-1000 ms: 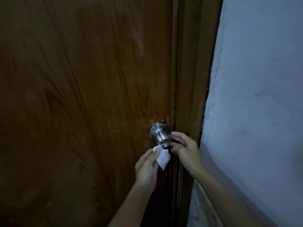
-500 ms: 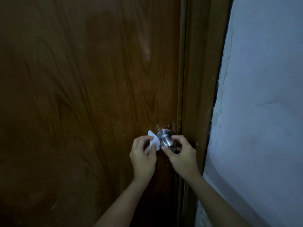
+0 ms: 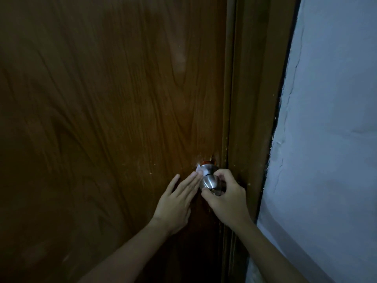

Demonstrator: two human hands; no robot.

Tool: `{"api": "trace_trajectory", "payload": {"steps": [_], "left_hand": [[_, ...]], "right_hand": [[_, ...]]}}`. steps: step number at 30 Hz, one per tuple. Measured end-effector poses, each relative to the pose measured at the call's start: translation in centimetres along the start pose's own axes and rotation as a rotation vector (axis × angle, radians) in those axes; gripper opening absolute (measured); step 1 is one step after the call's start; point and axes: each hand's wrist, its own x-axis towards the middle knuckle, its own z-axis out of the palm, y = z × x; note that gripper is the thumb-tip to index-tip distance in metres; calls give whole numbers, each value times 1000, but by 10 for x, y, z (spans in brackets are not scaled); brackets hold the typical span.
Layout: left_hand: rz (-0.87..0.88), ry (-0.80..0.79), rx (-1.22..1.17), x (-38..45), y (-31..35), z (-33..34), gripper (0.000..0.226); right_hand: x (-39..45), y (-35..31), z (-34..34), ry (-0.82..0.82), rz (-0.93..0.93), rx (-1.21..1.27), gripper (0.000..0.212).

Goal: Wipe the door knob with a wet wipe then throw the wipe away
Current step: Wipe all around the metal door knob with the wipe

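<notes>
A round steel door knob [image 3: 210,180] sticks out of the brown wooden door [image 3: 112,119] near its right edge. A small white wet wipe [image 3: 201,171] lies against the knob's neck at its upper left. My left hand [image 3: 177,203] has its fingers stretched out flat, their tips pressing the wipe onto the knob. My right hand [image 3: 226,199] curls around the knob from the right and below, thumb under its face, index finger over its top. Most of the wipe is hidden behind my fingers.
The brown door frame [image 3: 251,99] runs vertically just right of the knob. A pale plastered wall [image 3: 330,139] with cracks along its edge fills the right side. The light is dim.
The wipe went from below the knob to its upper left, by the neck. My left hand's fingers straightened out from a pinch. My right hand closed further around the knob.
</notes>
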Motion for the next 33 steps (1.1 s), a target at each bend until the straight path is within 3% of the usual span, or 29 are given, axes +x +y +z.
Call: {"api": "trace_trajectory", "payload": {"steps": [3, 8, 13, 15, 18, 22, 33], "left_hand": [[4, -49, 104, -1, -12, -3, 102], [97, -133, 6, -12, 4, -6, 73], [-26, -42, -66, -9, -8, -9, 73], [63, -20, -21, -6, -8, -13, 72], [144, -115, 45, -10, -7, -13, 80], [-2, 26, -1, -2, -21, -21, 79], [-2, -126, -45, -8, 0, -23, 80]], "right_hand": [[1, 0, 0, -15, -2, 8, 27], [0, -2, -2, -6, 12, 11, 27], [1, -2, -2, -21, 19, 10, 29], [0, -1, -2, -15, 13, 5, 29], [0, -2, -3, -14, 12, 0, 30], [1, -2, -3, -19, 30, 7, 32], [0, -1, -2, -8, 35, -15, 32]]}}
